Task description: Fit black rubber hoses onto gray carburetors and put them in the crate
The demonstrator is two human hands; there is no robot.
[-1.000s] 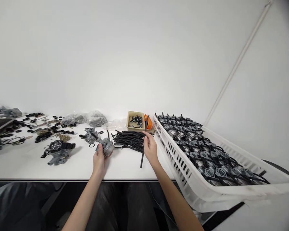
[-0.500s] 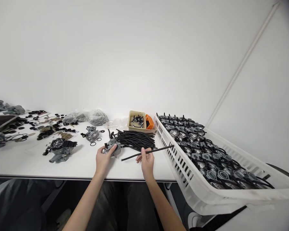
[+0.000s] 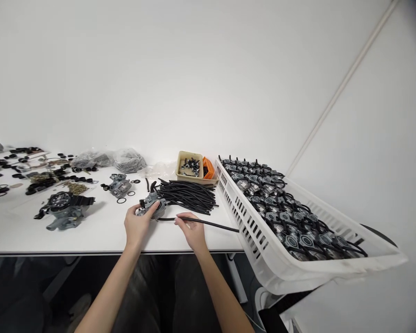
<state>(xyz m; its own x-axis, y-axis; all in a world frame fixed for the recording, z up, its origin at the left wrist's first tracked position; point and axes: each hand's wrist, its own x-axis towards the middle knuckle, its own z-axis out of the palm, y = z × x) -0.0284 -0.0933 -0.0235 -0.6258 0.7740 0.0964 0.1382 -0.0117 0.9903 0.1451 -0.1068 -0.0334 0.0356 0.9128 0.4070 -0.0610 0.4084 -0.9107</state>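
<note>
My left hand (image 3: 137, 226) is closed around a grey metal carburetor (image 3: 158, 209) near the table's front edge. Between the thumb and fingers of my right hand (image 3: 192, 231) is a long black rubber hose (image 3: 215, 225). The hose's left end meets the lower right side of the carburetor; whether it is pushed on or only touching, I cannot tell. Its other end reaches the side of the white crate. Just behind my hands lies a pile of similar black hoses (image 3: 189, 195).
A white crate (image 3: 244, 212) on the right holds rows of carburetors with hoses. Behind the pile stand a beige bin (image 3: 180, 173) of small parts and an orange basket (image 3: 208, 167). More carburetors (image 3: 119, 186), black rings (image 3: 121, 200) and plastic bags (image 3: 128, 159) lie to the left.
My right hand has moved left and brought the hose's end to the carburetor. The hose, slanted and apart from it before, now tilts the other way. The camera view has shifted slightly right.
</note>
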